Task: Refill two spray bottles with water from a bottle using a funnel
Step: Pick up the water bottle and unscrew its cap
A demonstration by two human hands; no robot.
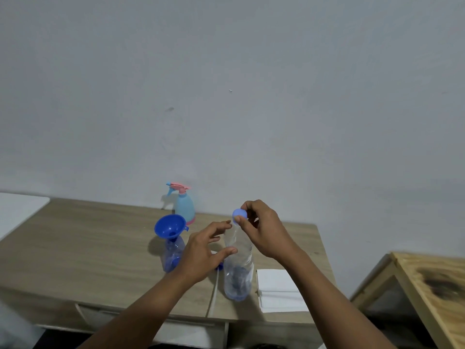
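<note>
A clear plastic water bottle (pixel 237 270) stands upright on the wooden table (pixel 88 250). My right hand (pixel 264 230) pinches its blue cap (pixel 239 214) at the bottle's mouth. My left hand (pixel 203 250) hovers beside the bottle's left side with fingers spread, holding nothing. A blue funnel (pixel 169 225) sits in the neck of a clear spray bottle (pixel 173 255) without its head. A light-blue spray bottle with a pink trigger head (pixel 184 205) stands behind, near the wall. A white tube with a blue part (pixel 216 280) lies on the table, partly hidden by my left hand.
A stack of white paper towels (pixel 279 289) lies right of the water bottle near the table's front edge. A white board (pixel 17 210) rests at the far left. A wooden stand (pixel 427 293) is off to the right. A grey wall rises behind.
</note>
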